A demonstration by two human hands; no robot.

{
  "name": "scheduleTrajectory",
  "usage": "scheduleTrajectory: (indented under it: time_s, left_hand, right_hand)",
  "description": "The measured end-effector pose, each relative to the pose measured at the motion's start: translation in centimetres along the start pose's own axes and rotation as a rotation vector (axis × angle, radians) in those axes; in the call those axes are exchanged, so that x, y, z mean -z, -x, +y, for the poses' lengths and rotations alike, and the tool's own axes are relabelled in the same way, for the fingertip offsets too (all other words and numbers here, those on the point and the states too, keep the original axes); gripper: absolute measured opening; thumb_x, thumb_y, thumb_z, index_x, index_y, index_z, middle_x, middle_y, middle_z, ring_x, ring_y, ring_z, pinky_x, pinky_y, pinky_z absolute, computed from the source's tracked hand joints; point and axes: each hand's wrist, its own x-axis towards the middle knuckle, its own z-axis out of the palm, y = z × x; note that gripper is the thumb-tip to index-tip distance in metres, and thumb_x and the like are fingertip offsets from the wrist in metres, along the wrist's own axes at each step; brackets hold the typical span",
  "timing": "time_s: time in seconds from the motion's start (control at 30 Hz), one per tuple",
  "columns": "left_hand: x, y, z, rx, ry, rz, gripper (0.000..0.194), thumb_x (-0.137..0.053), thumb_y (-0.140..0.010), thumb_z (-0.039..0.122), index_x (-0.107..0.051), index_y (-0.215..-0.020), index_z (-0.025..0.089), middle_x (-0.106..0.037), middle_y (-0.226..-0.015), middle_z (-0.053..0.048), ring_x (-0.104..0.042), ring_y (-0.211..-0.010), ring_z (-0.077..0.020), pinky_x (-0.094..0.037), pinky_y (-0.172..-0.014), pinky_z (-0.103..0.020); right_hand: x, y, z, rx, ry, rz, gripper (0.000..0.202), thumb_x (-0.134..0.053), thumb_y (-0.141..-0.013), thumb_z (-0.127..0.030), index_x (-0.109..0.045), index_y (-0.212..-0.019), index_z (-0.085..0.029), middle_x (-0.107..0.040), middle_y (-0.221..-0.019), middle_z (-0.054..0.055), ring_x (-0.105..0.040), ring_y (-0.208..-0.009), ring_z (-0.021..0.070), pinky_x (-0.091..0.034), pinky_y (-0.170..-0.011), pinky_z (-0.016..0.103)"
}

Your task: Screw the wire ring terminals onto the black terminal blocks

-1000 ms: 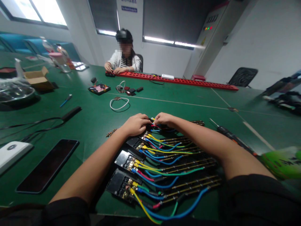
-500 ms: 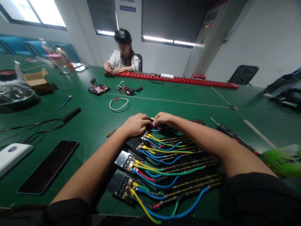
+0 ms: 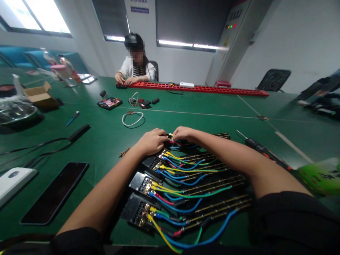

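Closest: black block [image 3: 131, 209], blue wire [image 3: 217, 235] looping beside it; phone [image 3: 55, 193] to my left. More wired blocks [image 3: 138, 181] in a row beyond. Brass bits [image 3: 124, 152] left of the row. Far block [image 3: 168, 136] sits between my hands: left hand [image 3: 152, 142] curved over it, grip hidden, cannot tell; right hand [image 3: 183, 133] curled at its wires, cannot tell whether pinching one. Farther, white cable [image 3: 132, 125], then co-worker [image 3: 136, 69] at red rack [image 3: 225, 91].

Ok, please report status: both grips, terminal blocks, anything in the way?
Left grip over farthest terminal block. Right grip at wires there, hold unclear. Nearest block wired. Screwdriver lies right, not blocking.
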Motion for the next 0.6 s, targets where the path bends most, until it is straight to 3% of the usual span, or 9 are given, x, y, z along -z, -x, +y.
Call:
scheduleTrajectory:
  time_s: [0.6]
  left_hand:
    - [-0.23, -0.20, -0.15, -0.013, -0.024, 0.002, 0.043, -0.051, -0.087, 0.016, -0.072, -0.122, 0.031, -0.062, -0.121, -0.006, -0.054, -0.113, -0.0244, -0.050, -0.096, -0.037]
  right_hand:
    - [0.38, -0.55, -0.10, 0.012, 0.082, -0.017, 0.009, -0.071, -0.064, -0.019, -0.074, -0.070, -0.013, -0.057, -0.062, -0.003, -0.043, -0.060, 0.0088, -0.033, -0.057, 0.023]
